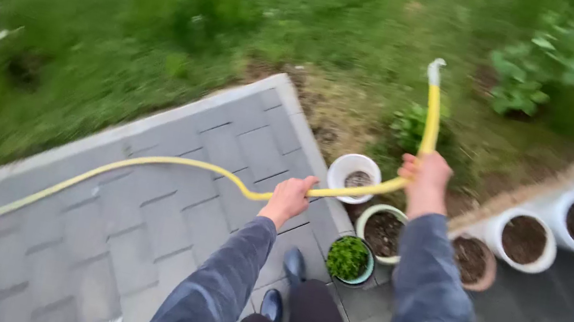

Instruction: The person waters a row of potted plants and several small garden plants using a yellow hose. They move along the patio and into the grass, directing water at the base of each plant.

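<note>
Two hands (356, 188) on one yellow hose (170, 162).

Head-height view, steeply downward, forward.

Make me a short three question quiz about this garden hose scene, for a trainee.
1. True or false: both hands grip the yellow hose.
2. Which hand holds the hose nearer its open end? A) left hand B) right hand
3. What fills the small teal pot near the person's boots?

Key:
1. True.
2. B: the right hand grips just below the upturned end, while the left hand holds it further back, over the grey paving.
3. Green leafy plants; the white pots nearby show bare dark soil.
</note>
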